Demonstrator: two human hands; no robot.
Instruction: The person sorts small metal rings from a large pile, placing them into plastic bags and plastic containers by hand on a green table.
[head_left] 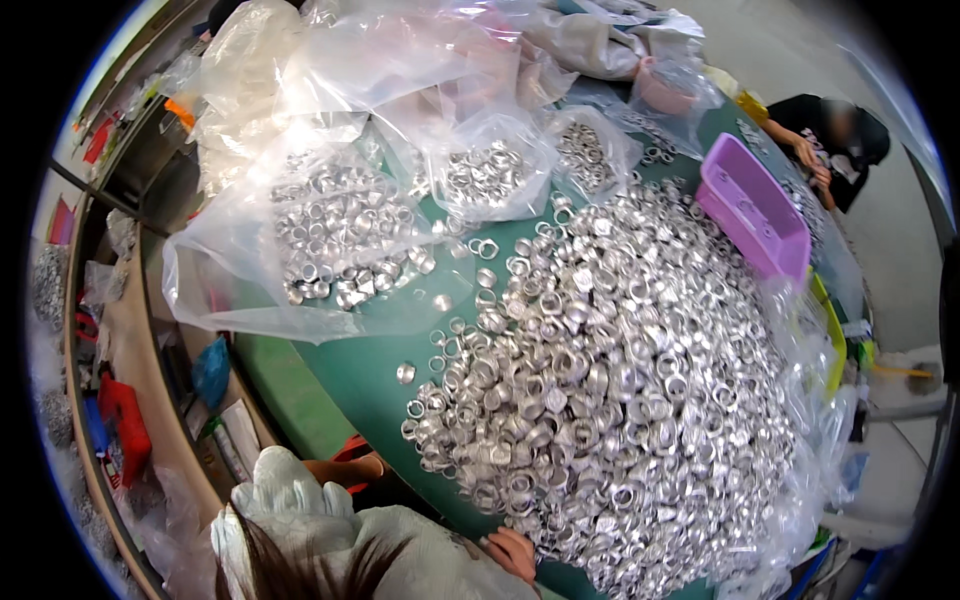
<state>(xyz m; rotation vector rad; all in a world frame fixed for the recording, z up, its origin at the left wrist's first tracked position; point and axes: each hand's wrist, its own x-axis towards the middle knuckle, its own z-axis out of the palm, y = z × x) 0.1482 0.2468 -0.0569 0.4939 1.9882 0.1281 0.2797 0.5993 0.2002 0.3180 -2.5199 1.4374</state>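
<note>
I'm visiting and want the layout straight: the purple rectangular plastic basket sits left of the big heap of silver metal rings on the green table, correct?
Not left: the head view shows the purple rectangular plastic basket at the right side of the big heap of silver metal rings on the green table.

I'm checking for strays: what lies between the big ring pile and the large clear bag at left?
In the head view, several loose metal rings lie there on the green tabletop.

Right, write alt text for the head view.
A large heap of shiny silver metal rings covers much of a green table, with one hand at its near edge. Translucent bags hold more rings; a purple bin sits at right.
</note>
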